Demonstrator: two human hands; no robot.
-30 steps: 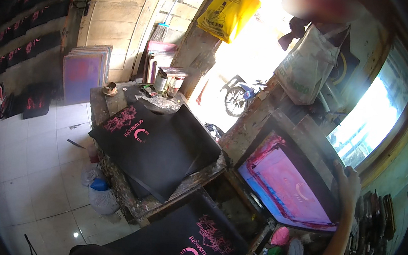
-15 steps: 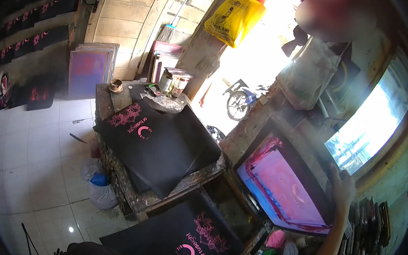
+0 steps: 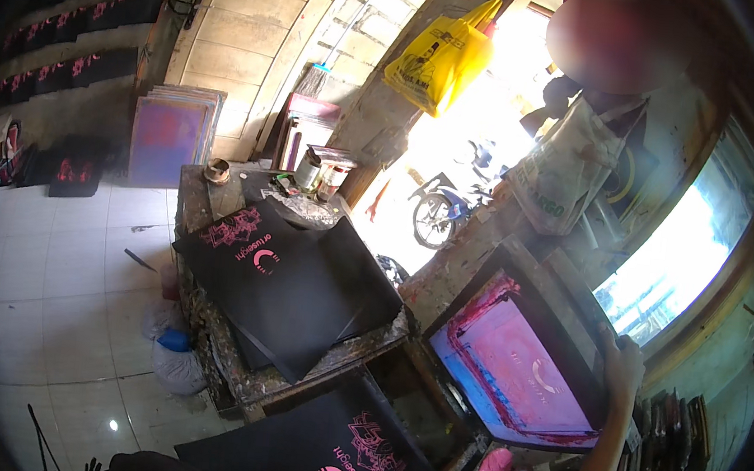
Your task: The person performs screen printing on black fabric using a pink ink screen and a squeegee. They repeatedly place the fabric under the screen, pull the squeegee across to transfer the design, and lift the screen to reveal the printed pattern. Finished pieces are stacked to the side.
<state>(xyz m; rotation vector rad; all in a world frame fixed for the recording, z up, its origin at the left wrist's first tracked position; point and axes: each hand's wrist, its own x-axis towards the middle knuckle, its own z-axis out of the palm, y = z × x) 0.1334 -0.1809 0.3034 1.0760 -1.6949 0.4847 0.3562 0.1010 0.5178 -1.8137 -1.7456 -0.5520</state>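
Observation:
My right hand (image 3: pixel 626 364) is closed round the right-hand edge of a hinged silk-screen frame (image 3: pixel 536 360). The frame stands raised and tilted at the right, its mesh smeared with pink, purple and blue ink. Below it on the printing table lies a black sheet (image 3: pixel 284 445) with a pink line drawing and lettering, partly cut off by the lower edge. My left hand is out of view. Further back on the worktop, overlapping black sheets (image 3: pixel 290 291) carry the same pink print.
Cans (image 3: pixel 308 172) stand at the worktop's far end. Pink and green tubs (image 3: pixel 495 465) sit beside the printing table, near stacked dark frames (image 3: pixel 668 463). Screens (image 3: pixel 168 143) lean against the back wall. Plastic bags (image 3: pixel 178 366) lie on the tiled floor. A motorbike (image 3: pixel 438 214) is outside the doorway.
The view has shifted slightly, so the room sits a little lower in the picture. My right hand keeps its hold on the raised silk-screen frame, and the printed sheets lie as before.

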